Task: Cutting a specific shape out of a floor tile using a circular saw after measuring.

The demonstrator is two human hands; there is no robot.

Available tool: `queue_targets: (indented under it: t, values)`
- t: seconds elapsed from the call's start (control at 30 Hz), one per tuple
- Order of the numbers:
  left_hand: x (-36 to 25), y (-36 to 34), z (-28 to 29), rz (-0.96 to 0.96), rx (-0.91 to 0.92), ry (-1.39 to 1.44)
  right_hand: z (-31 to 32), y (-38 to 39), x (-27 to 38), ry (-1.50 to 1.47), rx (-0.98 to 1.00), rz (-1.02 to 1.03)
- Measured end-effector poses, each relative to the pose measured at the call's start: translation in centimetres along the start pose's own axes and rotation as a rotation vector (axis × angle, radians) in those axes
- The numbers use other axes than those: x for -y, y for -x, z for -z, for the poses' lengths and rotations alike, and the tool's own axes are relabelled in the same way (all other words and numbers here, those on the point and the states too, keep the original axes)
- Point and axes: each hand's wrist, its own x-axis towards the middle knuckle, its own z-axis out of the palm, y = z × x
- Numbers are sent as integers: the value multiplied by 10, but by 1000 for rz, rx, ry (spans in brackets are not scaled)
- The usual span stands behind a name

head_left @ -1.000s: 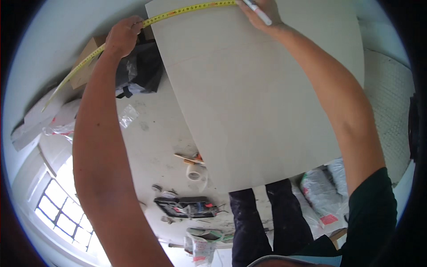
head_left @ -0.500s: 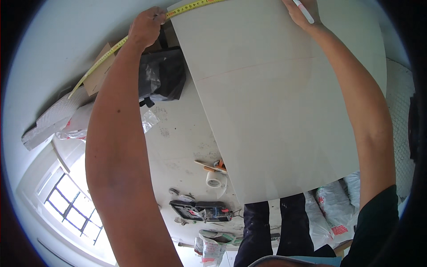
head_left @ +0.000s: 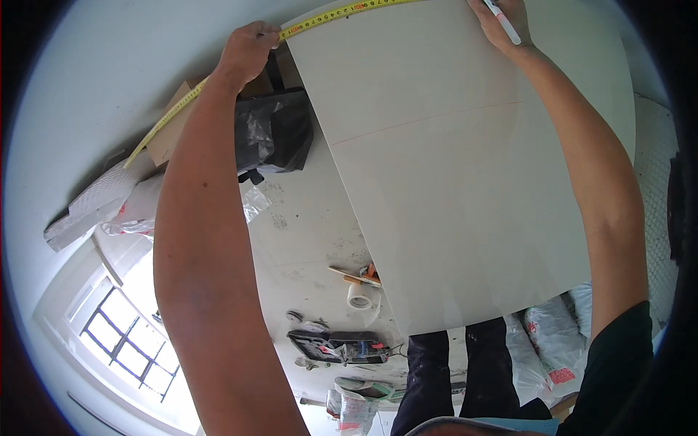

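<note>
My left hand pinches the yellow tape measure at the left edge of a large pale board. The tape runs along the board's far edge, and its other length hangs down to the left behind my forearm. My right hand grips a white pen near the board's top, past where the tape leaves the picture; its fingertips are cut off by the frame. A thin red line crosses the board below the tape.
Left of the board lie a black bag, a cardboard box and plastic wrapping. Lower down are a tape roll, an open black toolbox and, beside my legs, white sacks. A window shows at lower left.
The board, both hands and the surroundings sit further right and somewhat lower in the picture, as the view has shifted. Both hands keep their grips on tape and pen.
</note>
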Motion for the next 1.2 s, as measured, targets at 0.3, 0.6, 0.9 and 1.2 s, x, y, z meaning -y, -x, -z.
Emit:
queue_targets:
  t: [0.3, 0.6, 0.9, 1.2]
  values:
    - [3, -8, 1, 42, 48, 52, -4, -2, -13, 33, 42, -13]
    - [0, -14, 4, 119, 72, -8, 0, 16, -38, -552, -166, -408]
    - [2, -18, 4, 45, 61, -34, 24, 17, -26, -393, -55, -399]
    - [1, -15, 7, 99, 67, -58, 26, 14, -17, -327, 5, -443]
